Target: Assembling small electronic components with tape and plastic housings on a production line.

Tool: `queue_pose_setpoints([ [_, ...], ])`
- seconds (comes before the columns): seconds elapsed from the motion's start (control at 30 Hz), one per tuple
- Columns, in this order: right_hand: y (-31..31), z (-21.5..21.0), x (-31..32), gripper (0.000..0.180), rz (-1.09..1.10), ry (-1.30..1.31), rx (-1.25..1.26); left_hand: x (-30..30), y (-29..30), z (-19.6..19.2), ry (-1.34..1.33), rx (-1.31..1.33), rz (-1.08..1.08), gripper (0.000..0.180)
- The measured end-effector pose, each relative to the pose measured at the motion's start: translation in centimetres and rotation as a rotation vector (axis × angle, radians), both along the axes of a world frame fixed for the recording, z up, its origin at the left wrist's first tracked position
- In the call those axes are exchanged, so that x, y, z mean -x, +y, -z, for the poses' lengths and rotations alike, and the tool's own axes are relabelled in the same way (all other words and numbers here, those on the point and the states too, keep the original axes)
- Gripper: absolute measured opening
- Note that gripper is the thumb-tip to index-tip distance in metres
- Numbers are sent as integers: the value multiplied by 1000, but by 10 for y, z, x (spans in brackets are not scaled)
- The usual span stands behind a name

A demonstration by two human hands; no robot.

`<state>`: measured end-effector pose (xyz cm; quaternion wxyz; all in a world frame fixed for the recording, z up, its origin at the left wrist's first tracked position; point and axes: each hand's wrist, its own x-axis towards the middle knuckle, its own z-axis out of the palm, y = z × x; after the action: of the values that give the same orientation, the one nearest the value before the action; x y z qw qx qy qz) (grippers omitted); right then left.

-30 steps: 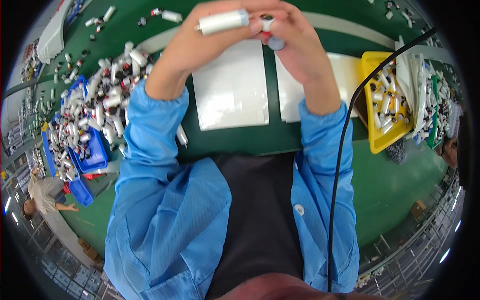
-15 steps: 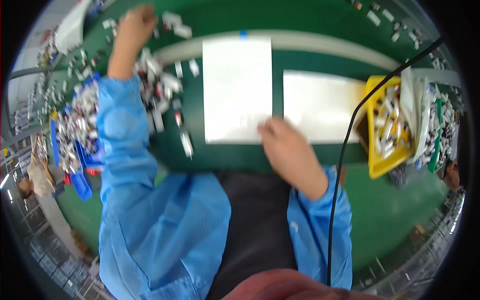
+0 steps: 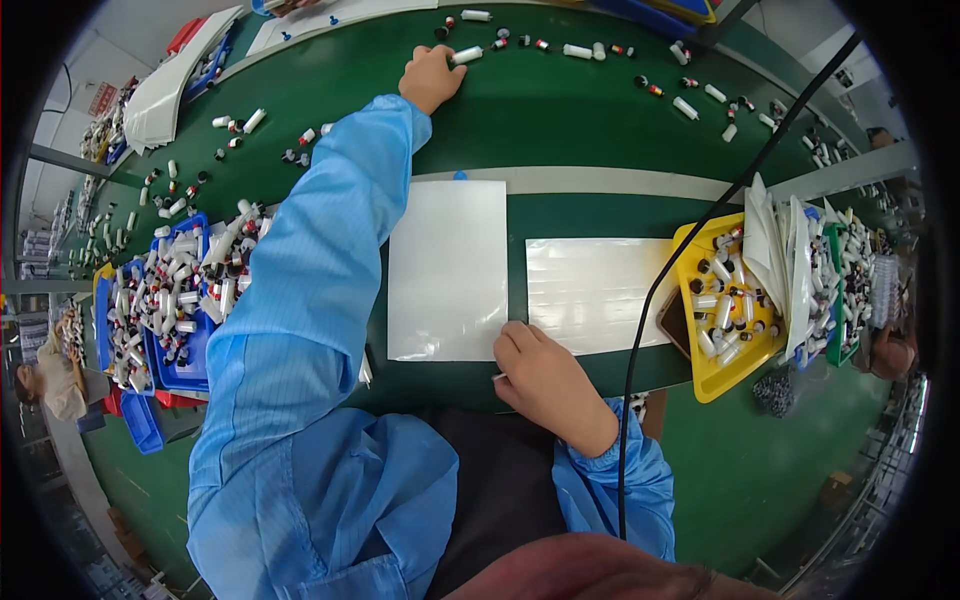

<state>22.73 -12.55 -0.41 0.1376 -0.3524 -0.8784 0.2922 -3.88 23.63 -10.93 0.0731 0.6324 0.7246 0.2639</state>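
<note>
Upper centre: white cylinder (image 3: pixel 467 56), near-level, extends right from nearer left hand (image 3: pixel 430 82), grasp unclear; lower centre: right hand (image 3: pixel 550 388), fingers curled, hold unclear

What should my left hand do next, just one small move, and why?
Perhaps gently firm the left hand's grip on the white cylinder: the hand is right at its left end, over the green surface, and I can't tell whether it's already securely pinched.
</note>
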Motion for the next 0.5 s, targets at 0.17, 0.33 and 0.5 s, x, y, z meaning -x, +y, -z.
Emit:
queue_pose_setpoints([
  [0.17, 16, -3, -20, 17, -34, 171, 250, 19, -7, -10, -398, -166, 114, 44],
  [0.33, 44, -9, -11, 16, 60, 554, 186, 8, -95, -100, -1097, -212, 147, 41],
  [0.5, 71, -3, 38, 50, 435, 821, -77, -16, -204, -131, -1998, 50, 159, 40],
])
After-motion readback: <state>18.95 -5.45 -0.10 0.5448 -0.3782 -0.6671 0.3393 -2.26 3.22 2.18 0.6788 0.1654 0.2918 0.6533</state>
